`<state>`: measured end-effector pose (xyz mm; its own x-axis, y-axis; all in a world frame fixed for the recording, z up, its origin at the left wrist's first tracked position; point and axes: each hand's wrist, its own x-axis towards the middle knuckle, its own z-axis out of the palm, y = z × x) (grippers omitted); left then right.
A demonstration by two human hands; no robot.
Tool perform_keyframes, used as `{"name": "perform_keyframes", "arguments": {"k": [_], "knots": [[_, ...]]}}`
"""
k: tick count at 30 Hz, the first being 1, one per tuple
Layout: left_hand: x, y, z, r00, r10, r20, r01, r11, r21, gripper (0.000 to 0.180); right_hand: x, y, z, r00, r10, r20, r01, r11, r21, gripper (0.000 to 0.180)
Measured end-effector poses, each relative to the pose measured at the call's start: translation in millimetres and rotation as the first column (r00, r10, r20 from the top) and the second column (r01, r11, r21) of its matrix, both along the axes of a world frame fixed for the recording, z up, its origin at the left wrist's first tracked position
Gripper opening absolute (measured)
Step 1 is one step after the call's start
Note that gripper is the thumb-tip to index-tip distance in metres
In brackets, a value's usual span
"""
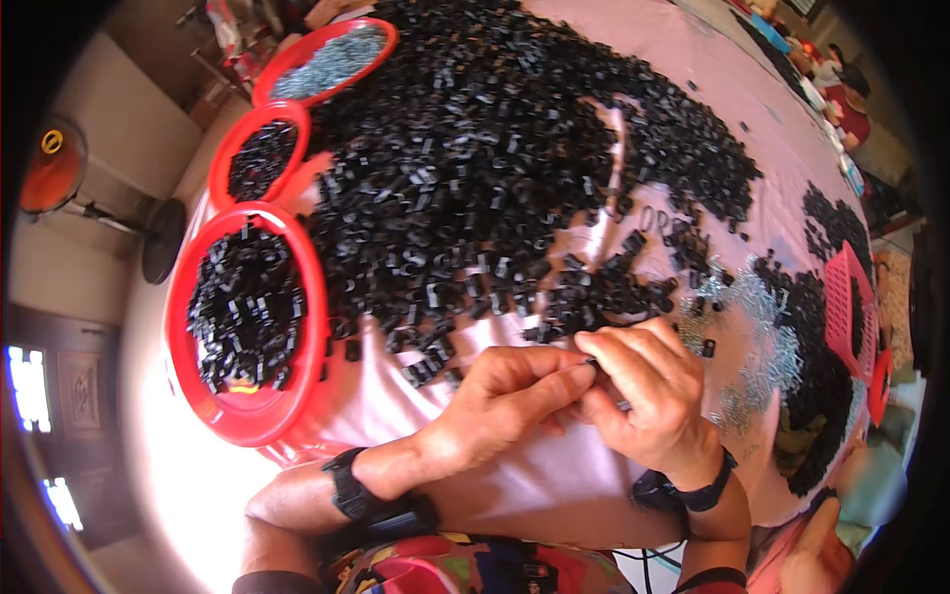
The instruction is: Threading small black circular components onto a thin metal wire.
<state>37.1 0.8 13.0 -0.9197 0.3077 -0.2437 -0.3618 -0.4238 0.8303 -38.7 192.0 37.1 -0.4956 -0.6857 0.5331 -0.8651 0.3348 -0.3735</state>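
Observation:
Close to the table's near edge, my left hand [510,391] and my right hand [648,391] meet fingertip to fingertip. Between them is a small black plastic piece [592,363], mostly hidden by the fingers. My left thumb and forefinger pinch it, and the curled fingers of my right hand close on it from the other side. Whether my right hand also holds a second part cannot be seen. Just beyond the hands spreads a large heap of similar short black plastic pieces [465,178] on a pink cloth [396,346].
Along the left edge stand a red basin [319,297] of black pieces, a smaller red basin [218,163] and a red tray [392,45] of silvery metal parts. Thin metal pins [772,337] lie at right, near a pink basket [841,297]. Other people [853,114] sit farther off; another person's hand [816,559] shows lower right.

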Motion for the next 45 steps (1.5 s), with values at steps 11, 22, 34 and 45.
{"name": "perform_keyframes", "arguments": {"k": [11, 22, 34, 45], "knots": [[13, -56, 14, 0.837, 0.546, 0.047, -0.548, 0.835, 0.057, 0.041, -9, 11, 8, 0.989, -0.051, 0.140, 0.053, 0.998, -0.015, 0.033], [53, -176, -1, 0.720, 0.692, -0.056, -0.597, 0.658, 0.460, 0.042, -23, 30, 9, 0.985, -0.143, 0.096, 0.143, 0.990, 0.004, 0.009], [85, -102, 34, 0.516, 0.730, -0.447, -0.806, 0.591, 0.035, 0.046, -17, 72, 78, 0.996, 0.080, 0.033, -0.073, 0.979, -0.191, 0.040], [42, -121, 78, 0.661, 0.489, -0.569, -0.685, 0.702, -0.193, 0.045, -1, 69, 58, 0.972, -0.107, 0.209, 0.186, 0.893, -0.411, 0.035]]}}
